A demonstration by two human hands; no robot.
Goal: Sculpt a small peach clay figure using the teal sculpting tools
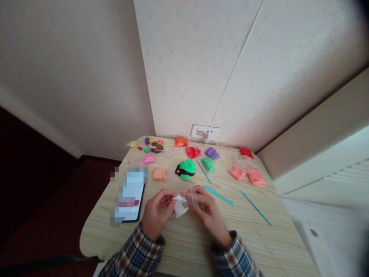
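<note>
**Small clear bag [192, 197] pinched from both sides**

The small clear bag, with white material [181, 207] showing at its left end, was in the lower centre of the frame. The left hand [156, 213] pinched the white end between thumb and fingers; the right hand [208, 211] had its thumb and fingertips pressed together on the clear plastic. Plaid sleeves [141, 252] ran down to the bottom edge.

Just above the hands lay a green-and-black piece [187, 168], with a peach packet [159, 174] to its left. A phone [131, 204], partly pixelated, lay at lower left. Right of centre were a flat blue tool [219, 195] and a thin blue stick [256, 208]. Farther up, an orange packet [181, 142], a purple packet [212, 153] and a green packet [208, 164] rested on the pale wooden table [187, 250]. A wall socket [199, 132] showed above its far edge.
</note>
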